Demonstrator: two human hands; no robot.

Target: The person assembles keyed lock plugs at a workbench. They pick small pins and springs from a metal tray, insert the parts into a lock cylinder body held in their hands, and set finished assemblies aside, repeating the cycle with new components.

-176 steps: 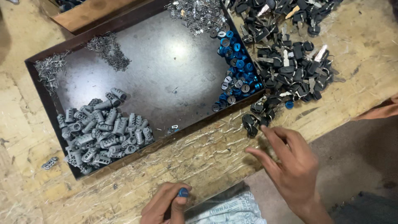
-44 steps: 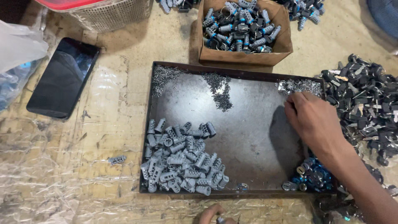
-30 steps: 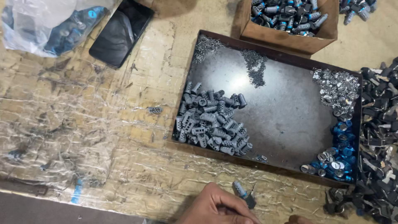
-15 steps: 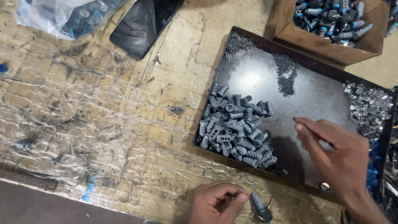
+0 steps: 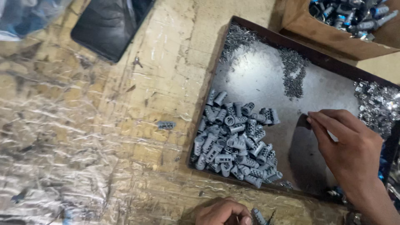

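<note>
My left hand [image 5: 223, 211] is at the bottom edge, fingers closed on a small grey ribbed piece [image 5: 258, 216] with a thin metal pin beside it. My right hand [image 5: 348, 152] hovers over the dark metal tray [image 5: 266, 79], fingers pinched together near the tray's middle; whether something tiny is between the fingertips is not visible. A heap of grey ribbed plastic sleeves [image 5: 237, 139] lies in the tray's near left corner, just left of my right hand. Small piles of fine metal springs [image 5: 293, 73] and shiny metal clips [image 5: 375, 102] sit further back and right.
A cardboard box [image 5: 333, 37] of assembled grey and blue parts stands beyond the tray. A black phone [image 5: 110, 23] lies at the top left on the worn wooden table covered with clear tape. One loose grey sleeve [image 5: 166, 125] lies left of the tray.
The view has swung left and closer. My right hand went from the clips to the tray's middle. My left hand stays low with the small grey piece.
</note>
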